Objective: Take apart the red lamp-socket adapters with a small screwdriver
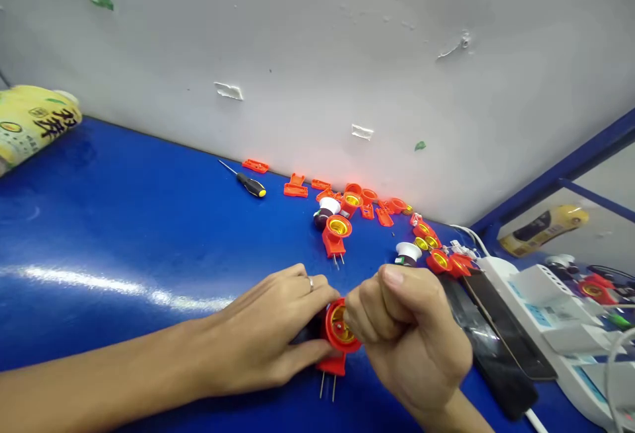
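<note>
A red bulb socket (342, 325) with a brass-coloured inside and two plug prongs is in front of me at the lower middle. My left hand (292, 327) grips it from the left, thumb below and fingers above. The prongs point down toward me. My right hand (411, 334) is a closed fist just right of the socket, its curled fingers at the socket's rim. Whatever the fist may hold is hidden. Farther back stands another red plug-in socket (335, 238), beside a white-and-black lamp holder (326, 211).
A screwdriver (251, 184) and several red plastic pieces (296, 188) lie along the wall. At right are more red sockets (440, 261), a dark phone-like slab (506, 324) and a white power strip (546, 327). A yellow bottle (37, 122) lies at far left.
</note>
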A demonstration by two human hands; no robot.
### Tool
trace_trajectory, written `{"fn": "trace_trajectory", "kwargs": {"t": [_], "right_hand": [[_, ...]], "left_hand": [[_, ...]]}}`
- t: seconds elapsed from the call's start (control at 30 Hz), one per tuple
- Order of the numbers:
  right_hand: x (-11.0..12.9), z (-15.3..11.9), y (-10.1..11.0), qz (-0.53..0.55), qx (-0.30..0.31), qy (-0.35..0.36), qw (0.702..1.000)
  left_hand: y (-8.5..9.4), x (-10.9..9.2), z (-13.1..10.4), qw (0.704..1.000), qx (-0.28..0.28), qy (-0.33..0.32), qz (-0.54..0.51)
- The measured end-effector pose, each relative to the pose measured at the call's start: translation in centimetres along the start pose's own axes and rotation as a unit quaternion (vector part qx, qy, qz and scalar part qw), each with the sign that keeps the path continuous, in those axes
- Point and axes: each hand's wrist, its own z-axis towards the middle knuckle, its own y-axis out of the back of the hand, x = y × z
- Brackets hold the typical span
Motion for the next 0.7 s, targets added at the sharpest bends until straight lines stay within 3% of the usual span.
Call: {"fn": "trace_trajectory", "kwargs": {"t": [0.7], "right_hand": [[-0.07,0.54,0.69,0.031,0.034,-0.009,0.999]], "left_hand": [[0.57,-0.42,0.49,0.999,0.032,0.015,-0.032]]}}
